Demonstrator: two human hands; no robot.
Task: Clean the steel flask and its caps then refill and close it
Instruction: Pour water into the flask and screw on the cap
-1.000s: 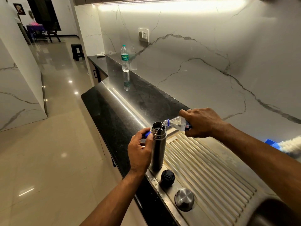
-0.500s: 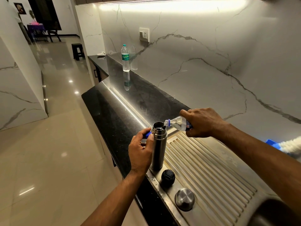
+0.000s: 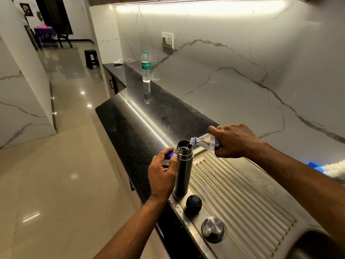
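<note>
Steel flask (image 3: 183, 171) upright and uncapped at the near left corner of the ribbed steel drainboard (image 3: 242, 193), hard against the edge of the black worktop (image 3: 134, 128). Left hand (image 3: 162, 172) wrapped round the flask's upper body, grip clamped on it, with a small blue cap (image 3: 171, 155) pinched between thumb and forefinger just beside the flask's threaded neck. Small clear plastic bottle (image 3: 205, 141) tilted nearly level above and right of the flask, blue-ringed mouth touching or just over the flask's rim, water inside. Right hand (image 3: 233, 141) closed over the bottle's rear half, grip clamped on it, fingers curled down over the label. Black inner stopper (image 3: 193, 201) lying on the drainboard's flat front edge just in front of the flask's base, apart from it. Domed steel outer cap (image 3: 212, 228) further along the same edge, nearer the camera, well apart from the stopper. Blue-handled white brush (image 3: 332, 170) partly seen at the right edge, behind the right forearm. Tall water bottle (image 3: 145, 67) with green cap and label standing far back on the worktop near the marble wall (image 3: 242, 71), below and left of a wall socket (image 3: 167, 40). Dark stool (image 3: 91, 57) on the glossy tiled floor beyond.
</note>
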